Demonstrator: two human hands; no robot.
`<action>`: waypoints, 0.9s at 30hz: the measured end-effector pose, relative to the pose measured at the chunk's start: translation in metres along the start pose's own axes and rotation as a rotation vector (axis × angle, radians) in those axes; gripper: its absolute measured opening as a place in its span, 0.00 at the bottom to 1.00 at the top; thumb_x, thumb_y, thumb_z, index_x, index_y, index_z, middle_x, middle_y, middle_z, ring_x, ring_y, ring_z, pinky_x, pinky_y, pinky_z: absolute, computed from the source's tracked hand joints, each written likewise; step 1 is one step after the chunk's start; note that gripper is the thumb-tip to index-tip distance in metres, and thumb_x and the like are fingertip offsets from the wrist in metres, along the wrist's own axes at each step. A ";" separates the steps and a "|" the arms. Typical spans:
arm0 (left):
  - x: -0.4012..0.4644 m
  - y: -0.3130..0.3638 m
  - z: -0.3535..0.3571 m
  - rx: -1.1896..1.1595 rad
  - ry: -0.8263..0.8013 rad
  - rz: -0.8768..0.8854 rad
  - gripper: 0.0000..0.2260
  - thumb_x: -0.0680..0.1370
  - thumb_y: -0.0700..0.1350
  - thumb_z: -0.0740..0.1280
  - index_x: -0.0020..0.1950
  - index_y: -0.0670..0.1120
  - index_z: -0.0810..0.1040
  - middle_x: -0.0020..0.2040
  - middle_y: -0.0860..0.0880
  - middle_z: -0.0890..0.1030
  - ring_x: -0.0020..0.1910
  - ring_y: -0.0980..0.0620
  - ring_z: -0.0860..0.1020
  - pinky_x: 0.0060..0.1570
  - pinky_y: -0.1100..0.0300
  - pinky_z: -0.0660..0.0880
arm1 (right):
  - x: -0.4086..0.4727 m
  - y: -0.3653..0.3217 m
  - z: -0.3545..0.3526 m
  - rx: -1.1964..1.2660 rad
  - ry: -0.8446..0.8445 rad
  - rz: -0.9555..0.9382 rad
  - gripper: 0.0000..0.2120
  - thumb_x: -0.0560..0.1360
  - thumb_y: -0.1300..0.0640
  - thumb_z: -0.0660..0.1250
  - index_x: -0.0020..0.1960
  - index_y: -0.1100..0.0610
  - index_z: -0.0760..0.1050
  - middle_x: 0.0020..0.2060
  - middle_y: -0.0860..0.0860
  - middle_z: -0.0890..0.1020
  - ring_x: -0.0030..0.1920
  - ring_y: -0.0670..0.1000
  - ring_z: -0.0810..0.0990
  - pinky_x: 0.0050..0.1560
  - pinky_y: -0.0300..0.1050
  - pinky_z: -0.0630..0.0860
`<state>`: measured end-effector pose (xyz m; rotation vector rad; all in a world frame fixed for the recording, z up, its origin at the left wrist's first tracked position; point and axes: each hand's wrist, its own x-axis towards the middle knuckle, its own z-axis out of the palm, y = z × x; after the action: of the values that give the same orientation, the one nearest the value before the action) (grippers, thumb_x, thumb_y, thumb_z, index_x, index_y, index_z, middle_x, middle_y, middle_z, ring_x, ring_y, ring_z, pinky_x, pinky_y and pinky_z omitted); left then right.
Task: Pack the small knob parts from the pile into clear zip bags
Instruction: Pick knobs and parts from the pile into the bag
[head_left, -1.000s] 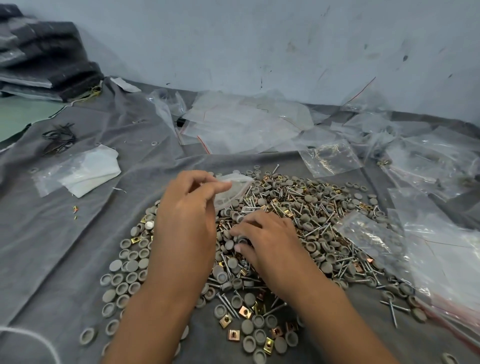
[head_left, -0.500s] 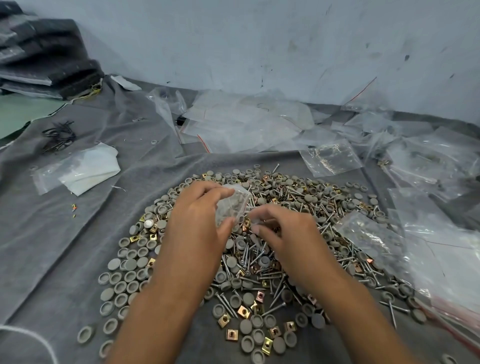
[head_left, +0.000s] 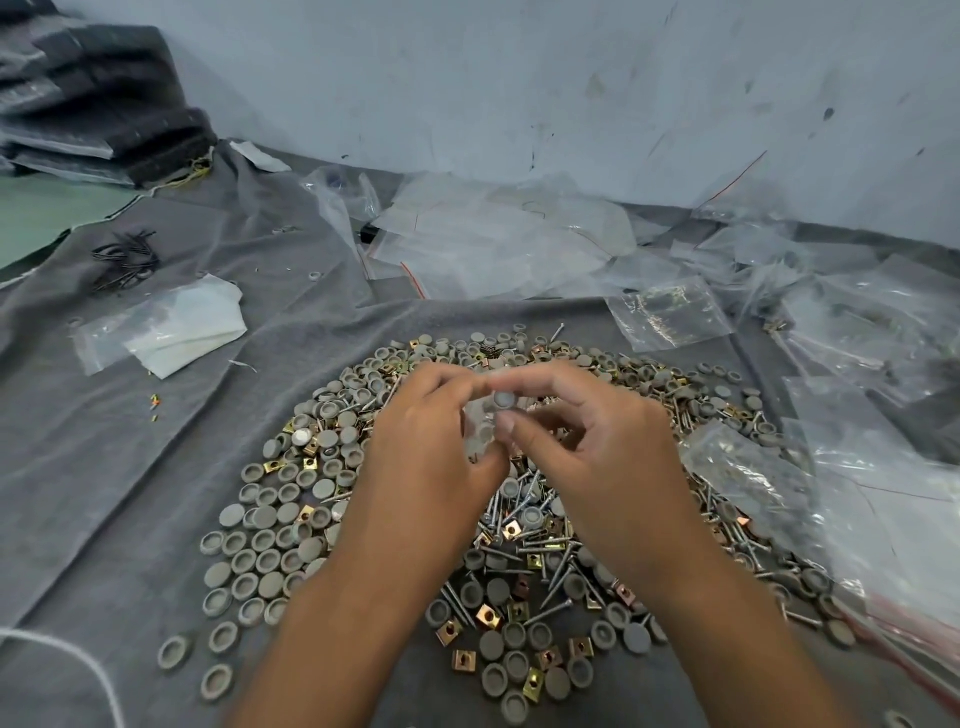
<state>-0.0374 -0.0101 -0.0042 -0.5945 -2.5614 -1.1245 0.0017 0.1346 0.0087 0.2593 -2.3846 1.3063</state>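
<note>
A small clear zip bag (head_left: 480, 426) is pinched in the fingers of the left hand (head_left: 431, 447) above the pile (head_left: 322, 499), while a grey knob part (head_left: 503, 399) is gripped between the fingers of the right hand (head_left: 597, 441) at the bag's mouth. Most of the work appears to remain: the pile is spread widely over the grey cloth (head_left: 78, 467), mixed with screws (head_left: 524, 545) and square clips (head_left: 488, 616). Clear bags (head_left: 670, 312), some already holding parts, lie behind and to the right.
</note>
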 end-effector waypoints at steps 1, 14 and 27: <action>0.000 -0.001 0.000 -0.002 -0.007 -0.009 0.16 0.72 0.46 0.73 0.60 0.52 0.81 0.51 0.60 0.75 0.43 0.65 0.73 0.48 0.78 0.64 | 0.000 0.001 0.000 -0.005 -0.005 0.004 0.12 0.78 0.59 0.73 0.56 0.44 0.83 0.48 0.38 0.85 0.48 0.39 0.85 0.38 0.26 0.72; 0.001 -0.002 0.000 -0.046 -0.004 -0.042 0.20 0.72 0.47 0.77 0.64 0.54 0.80 0.53 0.61 0.75 0.45 0.65 0.74 0.48 0.79 0.65 | 0.005 0.004 -0.002 0.127 0.078 0.056 0.10 0.78 0.59 0.73 0.55 0.46 0.82 0.50 0.42 0.85 0.43 0.48 0.87 0.31 0.37 0.78; 0.001 0.000 -0.002 -0.003 -0.001 -0.008 0.19 0.73 0.47 0.76 0.64 0.53 0.80 0.53 0.61 0.75 0.45 0.67 0.72 0.50 0.79 0.63 | 0.004 0.006 -0.012 -0.064 0.015 -0.005 0.10 0.76 0.54 0.74 0.54 0.43 0.79 0.43 0.38 0.85 0.46 0.38 0.84 0.42 0.29 0.78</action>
<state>-0.0384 -0.0116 -0.0026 -0.5864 -2.5654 -1.1307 -0.0008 0.1485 0.0116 0.2357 -2.4062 1.2234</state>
